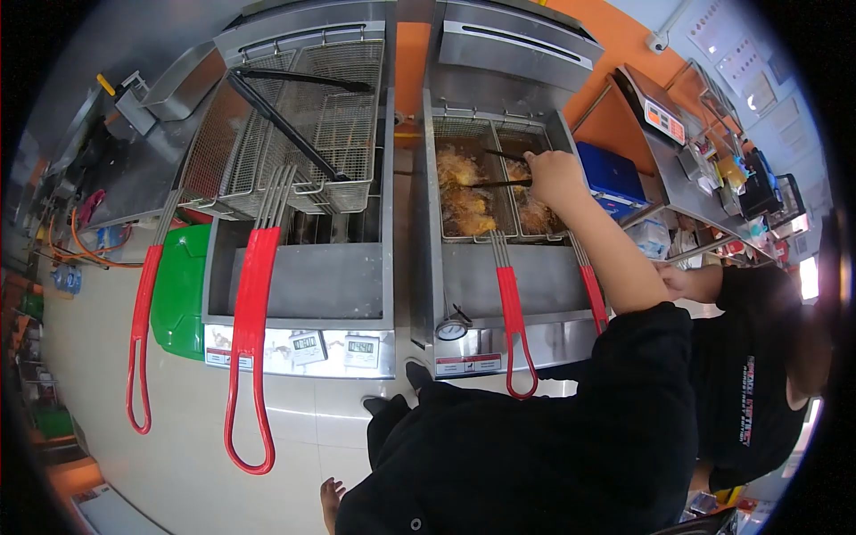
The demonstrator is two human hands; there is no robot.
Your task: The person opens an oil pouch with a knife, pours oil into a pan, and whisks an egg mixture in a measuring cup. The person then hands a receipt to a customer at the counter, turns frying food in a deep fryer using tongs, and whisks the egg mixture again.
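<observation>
My right hand (555,176) is closed around black tongs (501,184), whose arms reach left over the right fryer. Below the tips, battered pieces of food (465,209) fry in bubbling oil inside a wire basket (446,237). A second basket (540,238) beside it also holds frying food, partly hidden by my hand. My left hand (333,496) hangs low beside my body, away from the fryers, with its fingers slightly apart and nothing visible in it.
At left, wire baskets (332,116) with red handles (251,294) rest on another fryer, with black tongs (283,124) across them. Handles (509,308) jut toward me. Another person (744,357) stands close at right. A green bin (180,290) and a scale (662,120) are nearby.
</observation>
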